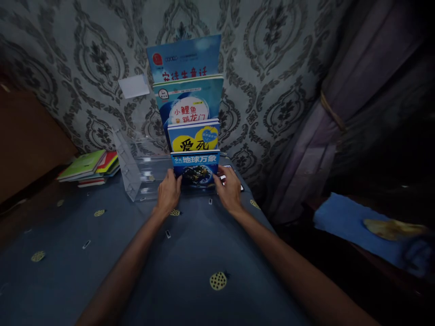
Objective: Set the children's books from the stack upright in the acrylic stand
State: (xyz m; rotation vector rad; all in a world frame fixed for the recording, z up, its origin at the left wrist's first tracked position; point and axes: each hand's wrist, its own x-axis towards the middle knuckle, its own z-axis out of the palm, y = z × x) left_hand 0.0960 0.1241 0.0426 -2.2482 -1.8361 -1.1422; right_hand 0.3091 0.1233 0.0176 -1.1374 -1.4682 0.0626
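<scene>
A small dark blue book with a globe on its cover (197, 174) stands upright at the front of a clear plastic stepped rack (131, 167). My left hand (169, 192) grips its left edge, thumb on the cover. On the right edge, my right hand (229, 188) holds it the same way. Behind it rise a blue book with a yellow heart shape (193, 138), a teal book with a white oval (190, 102) and a tall blue book with red lettering (185, 54). The fingers behind the front book are hidden.
A stack of books (90, 167) lies left of the rack. A white card (134, 86) sits above the rack's left part. A phone-like object (242, 186) is partly behind my right hand. A tied curtain (316, 117) hangs at right, near a blue cloth (350, 226).
</scene>
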